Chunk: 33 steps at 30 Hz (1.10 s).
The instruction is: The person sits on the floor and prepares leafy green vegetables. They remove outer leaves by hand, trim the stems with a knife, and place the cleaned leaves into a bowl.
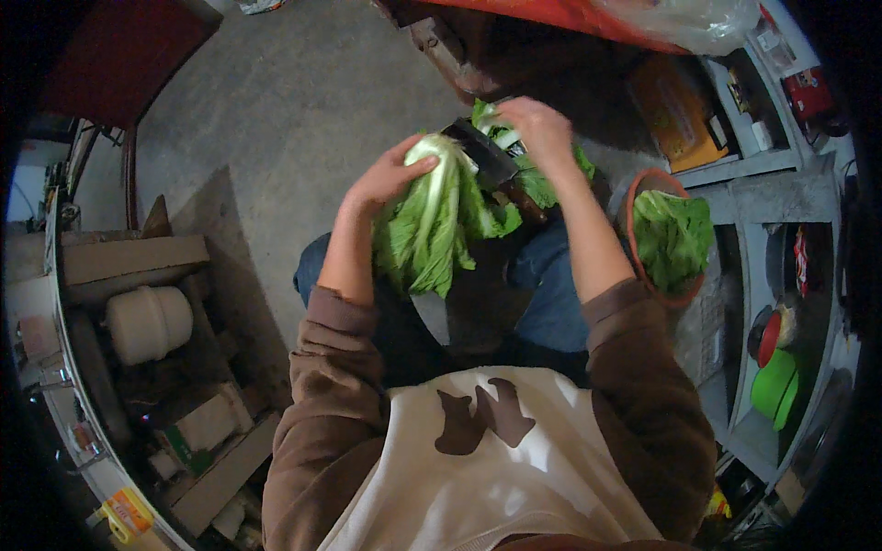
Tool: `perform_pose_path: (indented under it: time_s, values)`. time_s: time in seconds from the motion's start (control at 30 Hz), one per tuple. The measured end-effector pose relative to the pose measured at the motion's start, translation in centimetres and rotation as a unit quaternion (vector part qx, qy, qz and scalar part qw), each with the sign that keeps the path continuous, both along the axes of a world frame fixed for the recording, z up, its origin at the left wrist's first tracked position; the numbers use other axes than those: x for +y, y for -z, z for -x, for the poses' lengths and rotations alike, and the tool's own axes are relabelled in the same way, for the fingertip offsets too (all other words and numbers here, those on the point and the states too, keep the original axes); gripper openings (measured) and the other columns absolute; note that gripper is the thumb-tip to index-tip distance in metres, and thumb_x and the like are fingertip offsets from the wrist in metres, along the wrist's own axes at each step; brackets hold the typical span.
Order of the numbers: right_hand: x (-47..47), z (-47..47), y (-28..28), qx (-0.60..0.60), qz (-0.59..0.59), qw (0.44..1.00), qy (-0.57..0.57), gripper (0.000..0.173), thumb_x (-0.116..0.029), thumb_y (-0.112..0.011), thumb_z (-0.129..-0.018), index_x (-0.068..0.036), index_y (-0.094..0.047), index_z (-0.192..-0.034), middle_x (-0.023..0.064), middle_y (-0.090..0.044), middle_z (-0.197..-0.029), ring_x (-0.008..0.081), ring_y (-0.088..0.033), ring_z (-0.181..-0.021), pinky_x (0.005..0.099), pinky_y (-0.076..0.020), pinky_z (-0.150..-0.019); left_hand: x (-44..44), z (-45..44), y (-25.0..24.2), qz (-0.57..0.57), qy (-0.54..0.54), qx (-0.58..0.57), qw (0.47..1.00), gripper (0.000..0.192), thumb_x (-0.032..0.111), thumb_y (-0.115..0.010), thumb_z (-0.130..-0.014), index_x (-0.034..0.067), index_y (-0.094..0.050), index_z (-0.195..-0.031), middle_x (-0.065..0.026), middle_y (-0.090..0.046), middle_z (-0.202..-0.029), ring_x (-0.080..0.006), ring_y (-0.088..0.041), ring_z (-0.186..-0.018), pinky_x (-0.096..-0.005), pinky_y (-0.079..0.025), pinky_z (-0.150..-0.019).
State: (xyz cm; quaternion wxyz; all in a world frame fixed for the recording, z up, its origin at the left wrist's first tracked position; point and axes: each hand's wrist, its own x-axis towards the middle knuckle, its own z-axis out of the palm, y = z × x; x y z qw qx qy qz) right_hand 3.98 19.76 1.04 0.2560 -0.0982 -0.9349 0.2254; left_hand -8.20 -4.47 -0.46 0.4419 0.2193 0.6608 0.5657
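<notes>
My left hand [394,172] grips a head of leafy green cabbage [431,224] near its pale stem end, the leaves hanging down over my knee. My right hand [539,131] is at the upper right of it, its fingers closed around a green leaf with a white rib [490,120]. Between the two hands lies a dark flat-sided object [488,155], perhaps a cleaver blade or a box edge; I cannot tell which. More loose green leaves [541,182] are under my right wrist, partly hidden by it.
A terracotta-coloured basin [632,231] holding large green leaves [670,237] stands right of my right forearm. Beyond it are grey shelves [761,165] with a green bowl [775,389]. At left, a shelf unit holds a beige container [150,324]. A red-covered object [572,17] is ahead.
</notes>
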Motion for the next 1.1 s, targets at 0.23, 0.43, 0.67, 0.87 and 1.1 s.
perform_pose_path:
  time_s: [0.23,0.43,0.67,0.87,1.1]
  values:
    - [3.3,1.0,3.3,-0.062,0.118,0.990,0.048,0.028,-0.014,-0.048,-0.090,-0.012,-0.057,-0.116,0.0150,-0.057,-0.105,0.0347,-0.056,-0.099,0.0400,-0.0452,-0.083,-4.3,2.2,-3.1,-0.065,-0.067,-0.086,0.992,0.061,0.031,-0.063,-0.087,0.008,-0.037,-0.138,-0.0045,-0.053,-0.122,-0.0150,-0.052,-0.108,-0.0301,-0.044,-0.091]
    - [0.3,0.6,10.7,-0.094,0.180,0.977,0.056,0.056,-0.020,-0.063,-0.083,-0.010,-0.041,-0.133,0.0230,-0.045,-0.128,0.0372,-0.046,-0.117,0.0414,-0.0406,-0.096,-6.5,2.8,-3.1,-0.075,-0.027,-0.094,0.992,0.067,0.035,-0.065,-0.085,0.007,-0.036,-0.139,-0.0037,-0.052,-0.126,-0.0161,-0.050,-0.112,-0.0316,-0.042,-0.095]
    - [-0.7,-4.6,13.9,-0.459,0.071,0.867,0.181,0.048,-0.027,-0.066,-0.074,-0.006,-0.048,-0.114,0.0172,-0.060,-0.104,0.0360,-0.063,-0.077,0.0469,-0.0511,-0.066,-6.8,2.7,-3.4,-0.112,-0.012,-0.106,0.988,0.063,0.032,-0.065,-0.086,0.007,-0.038,-0.137,-0.0030,-0.052,-0.125,-0.0164,-0.051,-0.112,-0.0315,-0.042,-0.094]
    - [-3.3,-5.1,11.8,-0.430,-0.029,0.891,0.141,0.056,-0.030,-0.069,-0.075,-0.009,-0.046,-0.121,0.0130,-0.054,-0.108,0.0320,-0.063,-0.089,0.0435,-0.0520,-0.070,-7.0,2.8,-3.1,-0.120,-0.027,-0.121,0.985,0.066,0.030,-0.067,-0.084,0.008,-0.037,-0.138,-0.0037,-0.053,-0.125,-0.0169,-0.052,-0.112,-0.0320,-0.043,-0.094]
    - [-2.1,-3.7,12.8,-0.459,-0.106,0.872,0.132,0.043,-0.039,-0.073,-0.070,-0.013,-0.063,-0.102,0.0126,-0.052,-0.105,0.0301,-0.060,-0.093,0.0416,-0.0498,-0.077,-6.5,2.7,-3.4,-0.134,-0.017,-0.133,0.982,0.065,0.030,-0.066,-0.085,0.008,-0.037,-0.139,-0.0039,-0.053,-0.124,-0.0170,-0.052,-0.110,-0.0325,-0.043,-0.094]
